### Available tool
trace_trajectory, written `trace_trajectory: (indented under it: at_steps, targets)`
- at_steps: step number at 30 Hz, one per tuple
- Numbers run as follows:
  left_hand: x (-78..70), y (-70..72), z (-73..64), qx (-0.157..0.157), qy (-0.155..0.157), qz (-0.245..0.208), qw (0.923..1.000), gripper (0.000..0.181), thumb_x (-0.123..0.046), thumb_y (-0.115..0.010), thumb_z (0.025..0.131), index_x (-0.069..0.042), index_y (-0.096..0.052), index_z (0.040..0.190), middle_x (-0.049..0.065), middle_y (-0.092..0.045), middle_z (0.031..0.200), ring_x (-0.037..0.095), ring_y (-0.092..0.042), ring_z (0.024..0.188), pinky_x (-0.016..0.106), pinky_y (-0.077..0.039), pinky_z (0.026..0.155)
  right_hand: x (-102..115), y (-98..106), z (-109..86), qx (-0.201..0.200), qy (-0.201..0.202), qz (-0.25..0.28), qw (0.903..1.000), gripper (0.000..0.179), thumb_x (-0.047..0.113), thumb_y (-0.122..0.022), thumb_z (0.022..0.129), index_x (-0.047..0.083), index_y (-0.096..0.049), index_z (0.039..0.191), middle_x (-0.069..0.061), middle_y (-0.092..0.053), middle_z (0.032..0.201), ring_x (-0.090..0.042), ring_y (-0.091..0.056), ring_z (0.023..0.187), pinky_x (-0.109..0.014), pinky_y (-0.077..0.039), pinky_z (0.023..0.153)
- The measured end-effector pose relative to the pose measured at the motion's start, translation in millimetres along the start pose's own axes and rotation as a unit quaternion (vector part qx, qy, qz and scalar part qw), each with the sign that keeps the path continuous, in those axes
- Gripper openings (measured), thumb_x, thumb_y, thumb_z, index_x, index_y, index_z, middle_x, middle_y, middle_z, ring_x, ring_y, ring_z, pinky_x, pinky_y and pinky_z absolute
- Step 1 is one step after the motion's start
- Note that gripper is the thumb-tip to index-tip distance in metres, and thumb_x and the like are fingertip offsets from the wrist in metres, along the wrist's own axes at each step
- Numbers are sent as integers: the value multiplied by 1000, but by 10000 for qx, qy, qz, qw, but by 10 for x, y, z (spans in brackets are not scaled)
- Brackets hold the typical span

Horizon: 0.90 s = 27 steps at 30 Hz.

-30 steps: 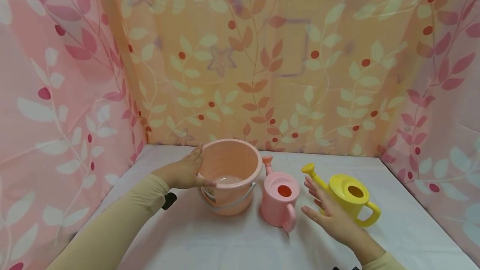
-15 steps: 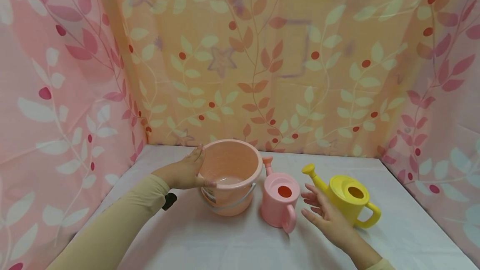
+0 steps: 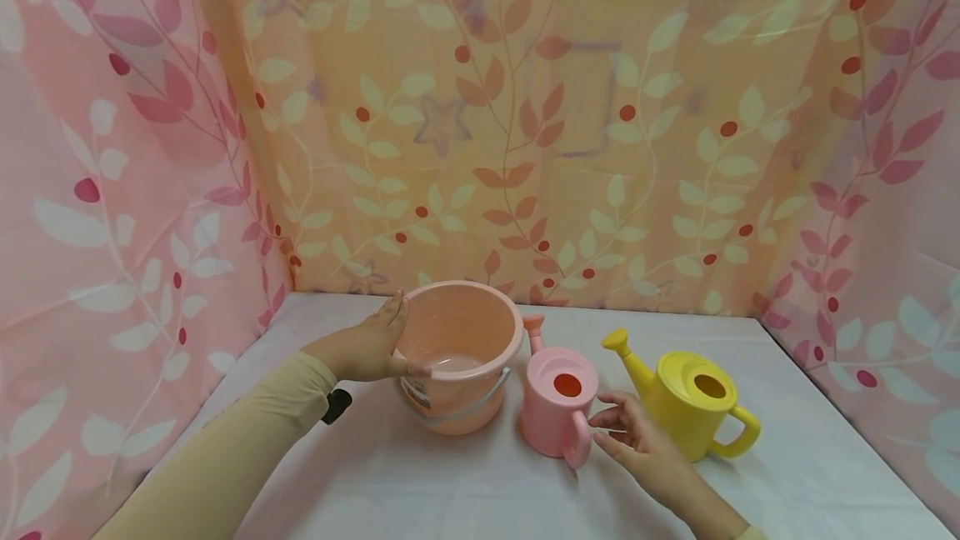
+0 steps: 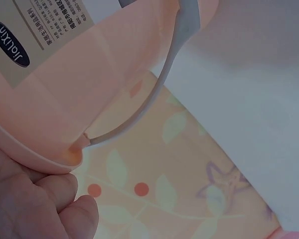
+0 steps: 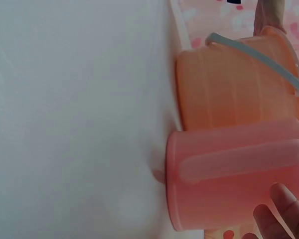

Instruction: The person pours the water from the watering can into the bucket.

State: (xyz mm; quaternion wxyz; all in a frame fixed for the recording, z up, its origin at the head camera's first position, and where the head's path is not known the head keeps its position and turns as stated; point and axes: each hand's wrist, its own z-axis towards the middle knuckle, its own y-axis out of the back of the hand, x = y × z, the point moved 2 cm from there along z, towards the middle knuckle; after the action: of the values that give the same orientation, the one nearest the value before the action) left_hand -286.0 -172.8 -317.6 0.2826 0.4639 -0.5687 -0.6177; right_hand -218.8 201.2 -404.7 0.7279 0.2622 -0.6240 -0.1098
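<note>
A peach plastic bucket [image 3: 457, 332] stands upright at the middle of the table, its grey handle [image 3: 468, 407] hanging down the front. My left hand [image 3: 367, 348] rests on the bucket's left rim, fingers spread along it and thumb stretched over the front. To the bucket's right stands a pink watering can [image 3: 551, 419], spout towards the back and grip facing me. My right hand [image 3: 633, 444], fingers loosely bent, is just right of the pink can's grip [image 5: 244, 159] and holds nothing. A yellow watering can [image 3: 682, 407] stands behind and right of that hand, partly hidden by it.
White cloth covers the table [image 3: 420, 490]. Patterned leaf curtains rise at the back [image 3: 450, 148] and both sides. A small black device [image 3: 337, 405] sits under my left wrist. The bucket carries a printed label [image 4: 35, 35].
My right hand has moved left and down, from beside the yellow can's spout to the pink can's grip, its fingers bending. The left hand stays on the rim.
</note>
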Motion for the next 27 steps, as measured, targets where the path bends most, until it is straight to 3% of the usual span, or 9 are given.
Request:
trace_trajectory:
  at_steps: [5,8,15,22,27]
  targets:
    - [17,-14,11,32,35,16,10000,125,-79,-49,68,6,2,144,20,11,150,32,5,138,48,-13,109,-24,-67,7,105,29,91,9999,43,29,-64,86,11,-45,119,-2,-61,106,-12,-56,99,-21,-46,85]
    - [13,-13,13,-12,-2,1,10000,124,-77,-50,69,7,1,143,22,8,150,34,3,138,48,-13,109,-23,-101,13,155,100,146,9997,40,28,-64,86,8,-47,117,-4,-60,109,-17,-55,101,-24,-47,85]
    - [5,-14,5,-65,19,27,10000,123,-76,-52,70,8,0,143,23,6,150,34,1,138,47,-14,109,-45,-158,26,251,-149,149,9995,36,29,-64,86,13,-52,115,-4,-58,108,-20,-54,102,-28,-48,86]
    - [-6,-2,-7,-61,15,-47,10000,122,-74,-53,70,9,0,143,24,5,150,34,1,138,48,-14,109,-97,-221,20,451,82,-57,9989,27,31,-64,85,14,-58,106,0,-62,100,-16,-58,94,-21,-47,82]
    - [-6,0,-8,-47,25,-46,10000,122,-74,-53,70,8,0,143,23,7,150,34,1,138,48,-14,109,-121,-244,29,771,-28,324,9965,29,32,-61,87,10,-58,105,-5,-64,99,-16,-59,91,-22,-49,81]
